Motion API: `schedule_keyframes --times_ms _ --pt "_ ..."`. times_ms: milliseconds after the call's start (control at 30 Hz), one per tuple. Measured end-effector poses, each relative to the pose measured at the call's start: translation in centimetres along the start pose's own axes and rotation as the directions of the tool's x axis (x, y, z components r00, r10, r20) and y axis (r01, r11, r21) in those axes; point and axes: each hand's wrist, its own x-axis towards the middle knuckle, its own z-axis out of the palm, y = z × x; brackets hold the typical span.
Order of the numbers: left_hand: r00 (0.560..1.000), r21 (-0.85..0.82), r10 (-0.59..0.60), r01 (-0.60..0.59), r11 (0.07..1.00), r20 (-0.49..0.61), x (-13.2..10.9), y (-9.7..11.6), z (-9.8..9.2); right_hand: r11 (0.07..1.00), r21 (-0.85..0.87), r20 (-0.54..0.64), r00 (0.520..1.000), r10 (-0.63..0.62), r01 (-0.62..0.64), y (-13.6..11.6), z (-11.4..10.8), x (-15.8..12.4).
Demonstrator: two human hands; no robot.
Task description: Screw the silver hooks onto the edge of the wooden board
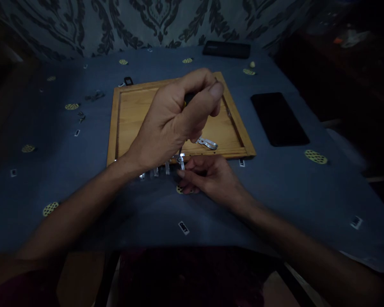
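My left hand [182,111] is closed around a screwdriver above the board's front edge. Most of its handle is hidden in the fist, and its thin shaft [180,151] points down. Below it, my right hand [208,177] pinches a small shiny metal hook [182,163] against that edge. The wooden board [134,106] has a raised rim and lies flat on the table. Several similar metal hooks [156,171] stick out along the front edge to the left. A loose metal hook piece [208,143] rests on the board, right of my left fist.
A dark phone [280,119] lies right of the board, and a black oblong case [226,49] sits at the back. Small dark hardware [95,95] is scattered to the left, near a black square ring [128,81]. A blue patterned cloth [121,221] covers the table.
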Motion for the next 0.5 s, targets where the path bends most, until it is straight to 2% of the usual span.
schedule_keyframes --times_ms 100,167,233,267,333,367,400,433,500 --pt "0.999 0.006 0.035 -0.035 0.999 -0.015 0.5 -0.2 -0.4 1.0 -0.002 0.007 1.0 -0.005 0.005 0.0 0.0 0.0" --pt "0.988 -0.004 0.133 -0.133 0.991 -0.078 1.0 0.1 -1.0 1.0 -0.006 0.01 1.0 -0.006 0.006 0.1 0.0 0.0" --pt "0.956 -0.006 0.243 -0.247 0.969 -0.166 1.5 0.9 -1.6 1.0 -0.012 0.01 1.0 -0.003 0.004 0.1 0.0 0.0" --pt "0.954 0.024 0.246 -0.246 0.969 -0.174 1.6 1.5 -1.8 1.0 -0.016 0.009 1.0 -0.002 0.002 0.1 0.0 -0.1" --pt "0.952 0.114 0.121 -0.092 0.989 -0.282 1.5 2.6 -1.8 1.0 -0.024 0.013 1.0 0.001 -0.001 0.1 -0.1 -0.1" --pt "0.937 0.111 0.15 -0.12 0.987 -0.316 1.3 3.0 -1.7 1.0 -0.024 0.015 1.0 0.002 -0.001 0.1 -0.1 -0.1" --pt "0.949 0.124 0.132 -0.1 0.987 -0.285 1.1 3.2 -1.6 1.0 -0.024 0.015 1.0 0.003 -0.003 0.1 -0.1 -0.1" --pt "0.964 0.128 0.048 -0.015 0.992 -0.263 0.8 3.2 -1.3 1.0 -0.027 0.015 1.0 0.005 -0.005 0.1 -0.1 -0.1" --pt "0.961 0.082 0.121 -0.104 0.991 -0.25 0.5 2.8 -1.0 0.999 -0.04 0.011 1.0 0.007 -0.006 0.1 -0.2 -0.1"
